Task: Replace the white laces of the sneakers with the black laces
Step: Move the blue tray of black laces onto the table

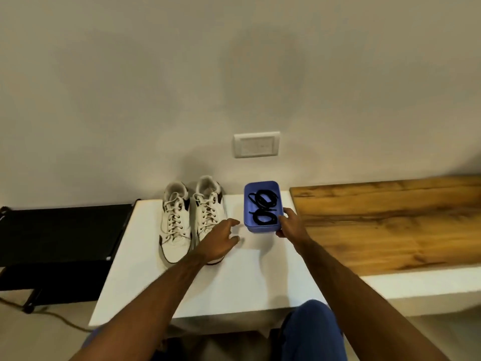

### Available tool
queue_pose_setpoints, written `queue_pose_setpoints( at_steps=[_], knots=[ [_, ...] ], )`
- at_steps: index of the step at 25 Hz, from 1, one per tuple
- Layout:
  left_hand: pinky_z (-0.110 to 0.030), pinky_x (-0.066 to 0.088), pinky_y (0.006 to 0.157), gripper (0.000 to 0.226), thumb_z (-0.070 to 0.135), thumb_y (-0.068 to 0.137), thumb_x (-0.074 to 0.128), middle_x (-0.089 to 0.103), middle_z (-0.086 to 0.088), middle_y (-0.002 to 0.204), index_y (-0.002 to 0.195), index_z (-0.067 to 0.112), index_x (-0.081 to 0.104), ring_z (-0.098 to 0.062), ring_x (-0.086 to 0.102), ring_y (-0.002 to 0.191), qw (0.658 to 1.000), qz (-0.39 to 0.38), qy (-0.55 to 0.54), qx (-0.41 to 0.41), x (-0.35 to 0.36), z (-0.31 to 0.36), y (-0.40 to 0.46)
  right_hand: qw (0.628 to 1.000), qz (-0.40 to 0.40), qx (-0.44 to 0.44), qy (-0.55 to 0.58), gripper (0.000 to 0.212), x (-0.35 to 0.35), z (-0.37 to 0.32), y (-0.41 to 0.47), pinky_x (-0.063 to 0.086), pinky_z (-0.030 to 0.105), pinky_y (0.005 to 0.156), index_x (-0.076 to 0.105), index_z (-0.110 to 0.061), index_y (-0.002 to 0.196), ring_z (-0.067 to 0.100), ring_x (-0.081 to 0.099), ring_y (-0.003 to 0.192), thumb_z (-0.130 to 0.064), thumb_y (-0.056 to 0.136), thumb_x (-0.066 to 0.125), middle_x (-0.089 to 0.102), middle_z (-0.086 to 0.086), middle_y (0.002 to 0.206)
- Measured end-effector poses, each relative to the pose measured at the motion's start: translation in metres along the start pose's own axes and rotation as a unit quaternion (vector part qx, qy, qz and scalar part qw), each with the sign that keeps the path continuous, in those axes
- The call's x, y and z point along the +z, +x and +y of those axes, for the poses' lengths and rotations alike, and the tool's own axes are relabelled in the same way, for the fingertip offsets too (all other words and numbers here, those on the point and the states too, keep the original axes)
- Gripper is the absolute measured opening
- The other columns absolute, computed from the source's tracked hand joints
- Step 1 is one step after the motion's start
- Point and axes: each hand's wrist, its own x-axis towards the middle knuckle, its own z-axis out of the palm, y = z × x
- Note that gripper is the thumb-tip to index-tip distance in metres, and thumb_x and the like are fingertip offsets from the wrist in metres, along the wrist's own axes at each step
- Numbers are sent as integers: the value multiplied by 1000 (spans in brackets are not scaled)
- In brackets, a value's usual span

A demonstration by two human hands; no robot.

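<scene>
Inside blue tub, coiled black laces

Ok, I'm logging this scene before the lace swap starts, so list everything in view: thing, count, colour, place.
sneakers: two, white with black accents and white laces, side by side on the white table, toes toward the person
black laces: two coiled bundles, black, inside the blue tub
blue tub: one, blue, on the table right of the sneakers
white table: one, white, against the wall
wooden board: one, brown, right of the table
black rack: one, black, left of the table
wall plate: one, white, on the wall
left hand: fingers relaxed, over the table beside the sneakers
right hand: grips the tub's near right corner
</scene>
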Motion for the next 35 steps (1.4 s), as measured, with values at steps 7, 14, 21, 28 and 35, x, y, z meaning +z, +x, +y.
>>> queue_pose_setpoints(
  at_steps=[7, 14, 21, 28, 35],
  knots=[
    [-35, 42, 103, 40, 16, 99, 56, 52, 3, 137, 138, 20, 52, -15, 52, 123, 993, 20, 71, 89, 30, -15, 28, 997, 55, 52, -25, 27, -13, 47, 56, 49, 42, 67, 59, -4, 120, 29, 57, 74, -8, 98, 43, 61, 13, 90],
    [-29, 39, 102, 31, 16, 96, 50, 54, 10, 129, 123, 25, 61, -9, 49, 123, 977, 111, 74, 167, 17, -37, -11, 958, 162, -39, -234, 34, 3, 43, 16, 46, 42, 91, 49, 0, 126, 36, 54, 112, -17, 97, 57, 48, 19, 129],
    [-43, 38, 105, 42, 18, 89, 56, 51, 0, 139, 131, 21, 56, -25, 47, 132, 960, 258, 98, 45, -17, -81, -44, 929, 53, -209, -300, 50, 119, 17, -29, 39, 39, 103, 48, -10, 137, 31, 44, 124, -29, 94, 65, 46, 10, 133],
    [-68, 22, 113, 54, 55, 97, 42, 1, 3, 170, 147, 33, 45, -42, 0, 154, 953, 246, 171, -41, -5, -131, -19, 952, -53, -134, -269, 113, 195, 21, 9, 29, 48, 119, 9, -13, 159, 32, 22, 148, -67, 74, 61, 20, 10, 162],
    [-71, 32, 104, 72, 45, 88, 67, -13, 7, 168, 151, 41, 33, -40, 2, 153, 957, 226, 155, -92, -7, -127, -21, 958, -21, -150, -242, 104, 188, 27, 2, 29, 38, 116, 12, -16, 160, 26, 28, 145, -46, 81, 73, 26, 5, 160]
  ],
)
